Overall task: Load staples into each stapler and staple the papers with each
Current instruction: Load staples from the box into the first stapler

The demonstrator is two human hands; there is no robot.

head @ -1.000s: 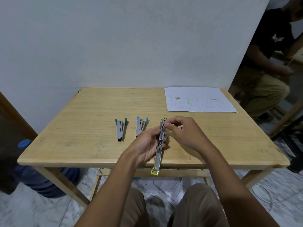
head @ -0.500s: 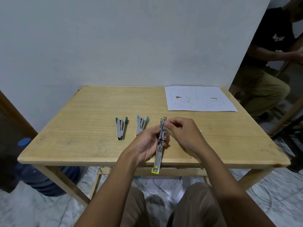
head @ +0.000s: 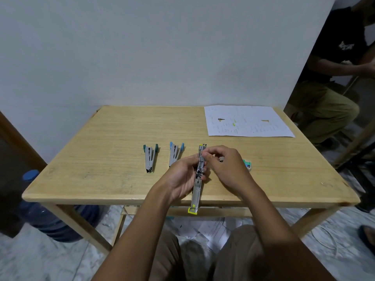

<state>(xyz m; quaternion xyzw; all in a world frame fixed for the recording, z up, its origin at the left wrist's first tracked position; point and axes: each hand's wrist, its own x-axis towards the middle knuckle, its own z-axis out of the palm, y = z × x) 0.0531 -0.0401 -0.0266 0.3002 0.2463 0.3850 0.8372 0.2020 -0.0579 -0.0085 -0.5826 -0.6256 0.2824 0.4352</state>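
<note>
A long metal stapler with yellow ends (head: 197,191) lies swung wide open over the table's front edge. My left hand (head: 182,178) grips its middle from the left. My right hand (head: 224,166) pinches at the staple channel near the far end; whatever it pinches is hidden. Two more staplers lie to the left, a dark green one (head: 150,158) and a light blue one (head: 175,154). A small green staple box (head: 247,163) shows just right of my right hand. The papers (head: 246,121) lie flat at the table's back right.
The wooden table (head: 101,142) stands against a white wall. A blue water jug (head: 46,218) sits on the floor at the left. Another person (head: 332,78) sits at the right. Loose sheets lie on the floor under the table.
My right hand has shifted slightly left along the stapler, uncovering the green staple box. The stapler and my left hand have hardly moved.
</note>
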